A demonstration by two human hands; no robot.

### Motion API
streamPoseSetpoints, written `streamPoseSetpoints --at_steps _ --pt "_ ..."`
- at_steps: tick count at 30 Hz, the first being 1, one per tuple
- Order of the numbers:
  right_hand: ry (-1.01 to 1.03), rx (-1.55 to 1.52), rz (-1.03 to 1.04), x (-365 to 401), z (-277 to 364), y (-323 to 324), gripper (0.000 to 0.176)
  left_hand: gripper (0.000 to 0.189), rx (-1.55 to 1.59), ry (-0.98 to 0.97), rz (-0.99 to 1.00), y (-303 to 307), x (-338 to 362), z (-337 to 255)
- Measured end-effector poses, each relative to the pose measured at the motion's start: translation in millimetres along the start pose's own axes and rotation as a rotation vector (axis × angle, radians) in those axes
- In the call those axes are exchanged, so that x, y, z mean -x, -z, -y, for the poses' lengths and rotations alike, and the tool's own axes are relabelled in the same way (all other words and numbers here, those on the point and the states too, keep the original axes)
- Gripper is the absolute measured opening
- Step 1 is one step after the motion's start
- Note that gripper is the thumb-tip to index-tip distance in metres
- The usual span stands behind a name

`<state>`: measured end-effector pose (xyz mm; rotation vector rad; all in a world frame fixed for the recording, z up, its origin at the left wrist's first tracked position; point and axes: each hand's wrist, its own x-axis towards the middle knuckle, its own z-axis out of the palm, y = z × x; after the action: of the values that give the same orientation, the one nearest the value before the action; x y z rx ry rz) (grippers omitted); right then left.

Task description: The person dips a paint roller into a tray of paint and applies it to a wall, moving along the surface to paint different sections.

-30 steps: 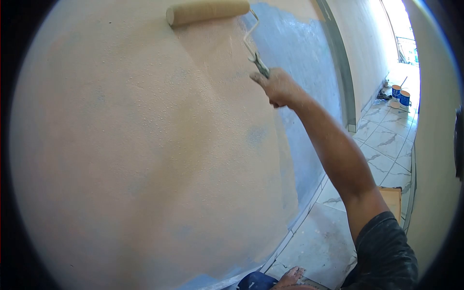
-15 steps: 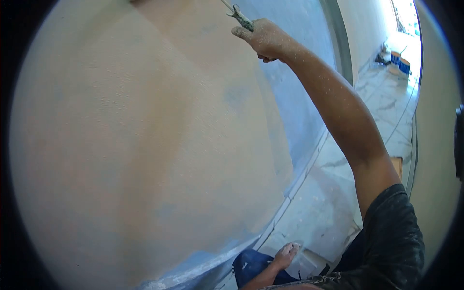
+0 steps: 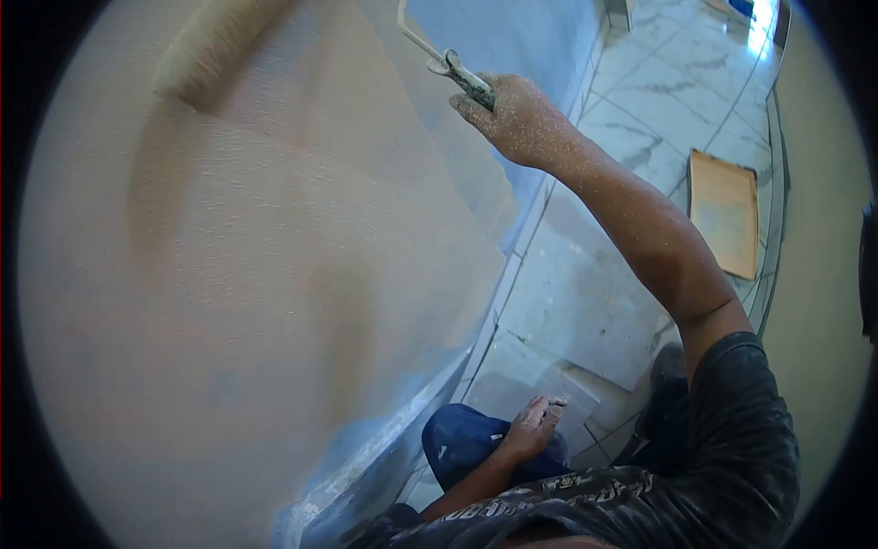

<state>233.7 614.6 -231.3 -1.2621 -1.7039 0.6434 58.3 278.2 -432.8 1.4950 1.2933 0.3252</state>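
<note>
My right hand (image 3: 517, 114) is closed around the handle (image 3: 471, 84) of a paint roller. A bent metal rod leads up from the handle, and the fluffy roller sleeve (image 3: 215, 50) lies against the wall at the upper left. Fine beige specks cover my right hand and forearm. The wall (image 3: 229, 274) has beige paint with small raised marks, and bluish patches show near its edges. My left hand (image 3: 538, 428) rests by my bent knee (image 3: 457, 439), its fingers curled and whitish; whether anything is inside them cannot be seen.
A shallow tray (image 3: 724, 215) with beige paint lies on the marble-patterned floor tiles (image 3: 640, 78) at the right. Pale sheets (image 3: 585, 293) cover the floor beside the wall's base. Another wall (image 3: 828, 274) runs down the far right. A blue object (image 3: 743, 7) is partly visible at the top right.
The view has tilted down, showing more floor and the whole tray. The roller sleeve has come into view at the upper left. Both hands keep their closed shape.
</note>
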Motion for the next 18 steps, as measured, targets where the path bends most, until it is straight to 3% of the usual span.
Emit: streamPoseSetpoints --at_steps 3,8,11,18 --pt "-0.094 0.001 0.044 22 -38 -23 0.045 0.038 0.002 -0.019 0.048 5 2 -1" --pt "-0.177 -0.001 0.097 62 -107 -66 0.038 0.035 0.273 0.071 0.085 0 7 1" --pt "-0.204 0.067 0.151 85 -141 -82 0.036 0.032 0.249 -0.023 0.078 2 7 -4" --pt "-0.268 0.065 0.203 147 -231 -117 0.032 0.035 0.204 -0.008 0.142 4 8 -2"
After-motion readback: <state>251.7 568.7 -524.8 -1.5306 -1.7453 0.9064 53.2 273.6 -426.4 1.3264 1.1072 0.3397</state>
